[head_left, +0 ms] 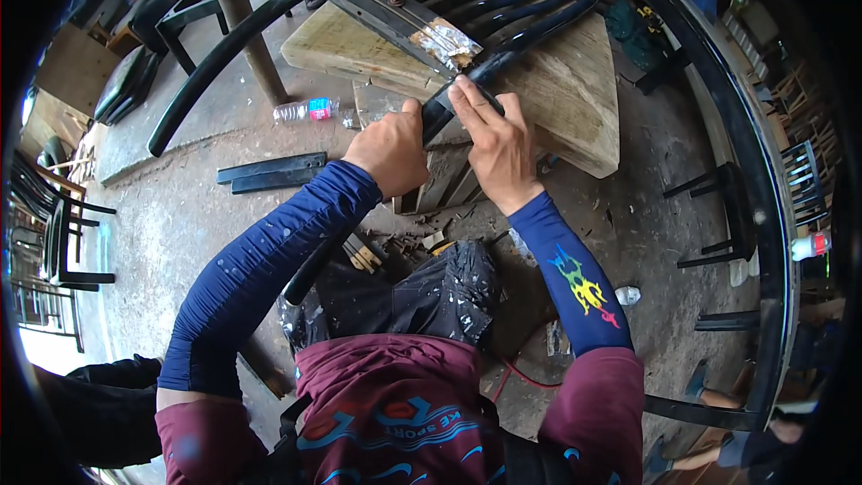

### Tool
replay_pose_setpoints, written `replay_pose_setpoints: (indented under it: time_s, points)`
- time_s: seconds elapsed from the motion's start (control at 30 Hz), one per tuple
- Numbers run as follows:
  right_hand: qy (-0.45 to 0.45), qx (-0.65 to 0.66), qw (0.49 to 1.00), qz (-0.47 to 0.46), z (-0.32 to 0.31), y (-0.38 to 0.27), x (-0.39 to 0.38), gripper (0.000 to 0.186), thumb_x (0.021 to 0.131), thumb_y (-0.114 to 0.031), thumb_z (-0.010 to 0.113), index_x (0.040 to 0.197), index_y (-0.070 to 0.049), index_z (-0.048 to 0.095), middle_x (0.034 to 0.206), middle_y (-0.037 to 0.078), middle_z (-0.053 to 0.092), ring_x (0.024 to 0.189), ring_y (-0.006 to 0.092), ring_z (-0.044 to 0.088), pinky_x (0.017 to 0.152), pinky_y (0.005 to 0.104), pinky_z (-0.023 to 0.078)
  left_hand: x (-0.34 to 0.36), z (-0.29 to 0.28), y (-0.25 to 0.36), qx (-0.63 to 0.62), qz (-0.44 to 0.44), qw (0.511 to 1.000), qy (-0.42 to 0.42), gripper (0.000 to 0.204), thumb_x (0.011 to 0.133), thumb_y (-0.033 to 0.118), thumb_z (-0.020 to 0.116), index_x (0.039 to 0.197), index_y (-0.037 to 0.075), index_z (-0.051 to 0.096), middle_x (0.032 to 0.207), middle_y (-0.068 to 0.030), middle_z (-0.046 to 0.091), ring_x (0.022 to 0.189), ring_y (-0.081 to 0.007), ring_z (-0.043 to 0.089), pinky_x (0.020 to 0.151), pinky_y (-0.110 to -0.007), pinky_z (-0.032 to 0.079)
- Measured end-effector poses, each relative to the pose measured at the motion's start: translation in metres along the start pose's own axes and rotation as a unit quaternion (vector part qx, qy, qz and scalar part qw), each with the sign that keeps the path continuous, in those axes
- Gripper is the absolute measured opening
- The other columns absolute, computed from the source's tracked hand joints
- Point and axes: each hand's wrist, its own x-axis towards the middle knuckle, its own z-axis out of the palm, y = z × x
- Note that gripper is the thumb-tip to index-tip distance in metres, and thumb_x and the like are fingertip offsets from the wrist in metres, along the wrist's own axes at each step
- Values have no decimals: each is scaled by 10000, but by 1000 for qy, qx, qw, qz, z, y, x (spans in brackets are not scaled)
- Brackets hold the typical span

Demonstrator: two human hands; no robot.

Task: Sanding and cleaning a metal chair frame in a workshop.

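A black chair frame (pixel 539 25) with a slatted back lies across a thick wooden block (pixel 575 99). My left hand (pixel 391 148) is wrapped around a black bar of this frame, which slants down toward my lap. My right hand (pixel 498 144) is at the joint just beyond, its index and middle fingertips pressed together on the frame. A narrow dark edge shows at those fingers; what they hold cannot be made out. Beside the fingertips, a flat bracket (pixel 395 2) on the frame carries two patches of crumpled silvery and rusty-brown material.
A clear plastic bottle (pixel 307 110) lies beyond the left hand, near a wooden post (pixel 241 22). Two dark strips (pixel 272 172) rest on the concrete floor. A long curved black frame (pixel 777 216) arches along the right. Black chairs (pixel 63 224) stand at the left.
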Motion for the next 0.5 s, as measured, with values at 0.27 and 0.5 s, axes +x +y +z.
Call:
replay_pose_setpoints:
  time_s: [0.27, 0.5]
  points:
    - [19, 8, 1000, -5, 4, 6, -6, 593, 805, 132, 535, 1315, -138, 674, 1389, 33, 641, 834, 229, 567, 754, 312, 507, 2, 0, -2, 8, 3, 1000, 8, 375, 802, 94, 604, 1097, -81, 452, 936, -330, 672, 905, -473, 694, 818, -503, 568]
    - [-35, 14, 999, 18, -33, 8, 17, 423, 854, 37, 522, 1187, -137, 717, 1193, 53, 721, 823, 284, 648, 774, 400, 547, 5, -7, 6, 22, 7, 1000, 20, 383, 798, 100, 609, 1105, -69, 456, 946, -308, 676, 900, -448, 701, 811, -473, 575]
